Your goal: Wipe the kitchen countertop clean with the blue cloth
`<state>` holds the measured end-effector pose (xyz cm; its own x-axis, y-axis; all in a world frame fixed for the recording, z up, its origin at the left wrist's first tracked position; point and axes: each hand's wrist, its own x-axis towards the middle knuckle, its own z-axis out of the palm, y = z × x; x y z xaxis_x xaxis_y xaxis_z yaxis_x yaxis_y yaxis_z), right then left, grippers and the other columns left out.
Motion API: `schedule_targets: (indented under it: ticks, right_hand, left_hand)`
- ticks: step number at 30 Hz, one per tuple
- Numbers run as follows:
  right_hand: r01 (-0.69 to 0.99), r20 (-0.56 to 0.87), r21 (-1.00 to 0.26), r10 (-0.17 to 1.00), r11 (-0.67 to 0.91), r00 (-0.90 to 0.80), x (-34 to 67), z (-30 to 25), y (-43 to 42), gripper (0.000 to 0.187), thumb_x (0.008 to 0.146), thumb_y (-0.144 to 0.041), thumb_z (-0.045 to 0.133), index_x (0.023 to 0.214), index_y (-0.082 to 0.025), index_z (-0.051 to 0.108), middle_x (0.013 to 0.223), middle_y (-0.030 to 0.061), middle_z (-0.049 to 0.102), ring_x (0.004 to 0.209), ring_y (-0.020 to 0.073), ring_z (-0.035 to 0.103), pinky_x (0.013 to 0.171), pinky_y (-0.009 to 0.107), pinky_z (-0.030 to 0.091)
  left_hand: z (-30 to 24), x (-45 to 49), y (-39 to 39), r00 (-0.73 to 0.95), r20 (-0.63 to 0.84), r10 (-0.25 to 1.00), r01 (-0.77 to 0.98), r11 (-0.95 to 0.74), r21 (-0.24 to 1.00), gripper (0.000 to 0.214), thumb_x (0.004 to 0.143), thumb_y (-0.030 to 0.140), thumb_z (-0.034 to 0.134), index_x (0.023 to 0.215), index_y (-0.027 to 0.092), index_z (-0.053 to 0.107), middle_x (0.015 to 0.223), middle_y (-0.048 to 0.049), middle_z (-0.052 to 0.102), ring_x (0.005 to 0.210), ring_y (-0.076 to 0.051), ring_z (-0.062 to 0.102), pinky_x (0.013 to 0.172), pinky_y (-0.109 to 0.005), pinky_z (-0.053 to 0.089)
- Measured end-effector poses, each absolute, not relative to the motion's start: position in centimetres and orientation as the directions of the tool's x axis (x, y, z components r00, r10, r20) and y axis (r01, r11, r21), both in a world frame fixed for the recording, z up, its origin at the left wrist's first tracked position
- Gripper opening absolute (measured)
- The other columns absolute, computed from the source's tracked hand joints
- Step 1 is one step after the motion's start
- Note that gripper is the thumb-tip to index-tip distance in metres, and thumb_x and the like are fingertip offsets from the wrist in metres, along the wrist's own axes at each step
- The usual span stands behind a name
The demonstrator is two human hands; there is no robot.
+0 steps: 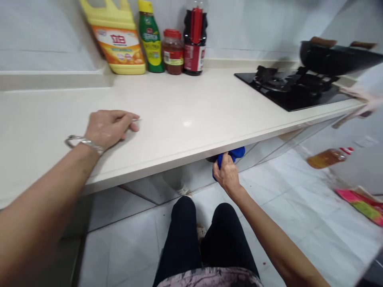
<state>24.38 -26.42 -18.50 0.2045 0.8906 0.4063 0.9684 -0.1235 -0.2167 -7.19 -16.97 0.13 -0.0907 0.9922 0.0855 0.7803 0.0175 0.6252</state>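
Blue cloth (238, 152) is gripped in a person's right hand (228, 175) just below the front edge of a white table (179, 111). The left hand (112, 126), over the tabletop, pinches a pale sliver (137, 119) too small to identify.

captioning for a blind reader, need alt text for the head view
A person's right hand grips a blue cloth just below the front of a white countertop, and the curled left hand is over it. Behind stand a yellow jug, a green bottle, a jar and a dark bottle, with a black stove to the right.
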Motion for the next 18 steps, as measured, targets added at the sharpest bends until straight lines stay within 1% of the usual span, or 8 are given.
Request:
schedule_targets:
  ticks: [2,5,8,11,14,16,18]
  right_hand:
    - [0.974,0.429,-0.218,0.891,-0.060,0.151,22.2,-18.8,-27.2,0.061,0.096,-0.030,0.041,0.149,0.000,0.033,0.108,0.0199,0.062,0.085,0.0262,0.066,0.067,0.035,0.056]
    - [0.982,0.437,-0.188,0.896,0.002,0.082,18.8,-19.0,-28.3,0.062,0.098,-0.034,0.038,0.149,0.001,0.034,0.108,0.0205,0.062,0.080,0.0246,0.065,0.062,0.034,0.056]
    - [0.987,0.388,-0.133,0.921,0.085,-0.027,15.2,-18.9,-29.2,0.063,0.099,-0.037,0.039,0.146,0.005,0.039,0.113,0.0243,0.062,0.075,0.0221,0.064,0.055,0.032,0.054]
    - [0.968,0.316,-0.081,0.928,0.236,-0.199,11.4,-18.6,-29.8,0.061,0.099,-0.037,0.040,0.142,0.006,0.045,0.112,0.0249,0.063,0.069,0.0190,0.063,0.052,0.030,0.054]
    - [0.919,0.302,-0.053,0.883,0.391,-0.359,7.3,-18.3,-30.2,0.058,0.098,-0.032,0.044,0.142,0.005,0.046,0.105,0.0212,0.065,0.064,0.0178,0.063,0.048,0.030,0.054]
    - [0.880,0.329,-0.034,0.836,0.474,-0.438,4.7,-18.0,-30.4,0.056,0.097,-0.028,0.046,0.143,0.005,0.044,0.102,0.0194,0.065,0.061,0.0174,0.063,0.045,0.030,0.053]
    - [0.842,0.358,-0.014,0.789,0.540,-0.500,2.7,-17.6,-30.7,0.050,0.096,-0.022,0.045,0.139,0.004,0.047,0.098,0.0172,0.065,0.058,0.0166,0.062,0.041,0.028,0.049]
  left_hand:
    - [-0.3,-7.4,-16.7,-0.068,0.121,0.990,0.766,-0.026,0.642,0.039,0.087,0.045,0.053,0.111,0.027,0.078,0.094,0.0015,0.078,0.052,-0.009,0.050,0.056,-0.026,0.042]
    - [-1.0,-8.1,-16.2,-0.047,0.153,0.987,0.755,-0.065,0.652,0.039,0.085,0.046,0.052,0.106,0.026,0.080,0.090,-0.0023,0.078,0.050,-0.010,0.051,0.056,-0.028,0.045]
    - [-1.4,-8.4,-15.9,-0.022,0.161,0.987,0.751,-0.090,0.654,0.039,0.085,0.046,0.051,0.104,0.027,0.080,0.089,-0.0029,0.078,0.051,-0.011,0.054,0.061,-0.029,0.049]
    - [-1.5,-8.5,-15.9,0.002,0.173,0.985,0.753,-0.115,0.648,0.038,0.086,0.045,0.050,0.102,0.027,0.080,0.087,-0.0022,0.078,0.050,-0.010,0.053,0.064,-0.029,0.050]
    - [-1.4,-8.6,-16.0,0.007,0.180,0.984,0.763,-0.122,0.635,0.038,0.086,0.045,0.050,0.101,0.028,0.079,0.086,-0.0019,0.077,0.050,-0.010,0.053,0.065,-0.029,0.050]
    - [-1.3,-8.8,-16.0,0.010,0.174,0.985,0.762,-0.120,0.637,0.039,0.086,0.047,0.050,0.103,0.028,0.079,0.087,-0.0022,0.078,0.049,-0.010,0.053,0.063,-0.029,0.049]
    - [-0.9,-8.9,-16.1,-0.005,0.152,0.988,0.759,-0.096,0.644,0.041,0.087,0.048,0.050,0.108,0.027,0.078,0.089,-0.0020,0.078,0.049,-0.011,0.052,0.059,-0.029,0.046]
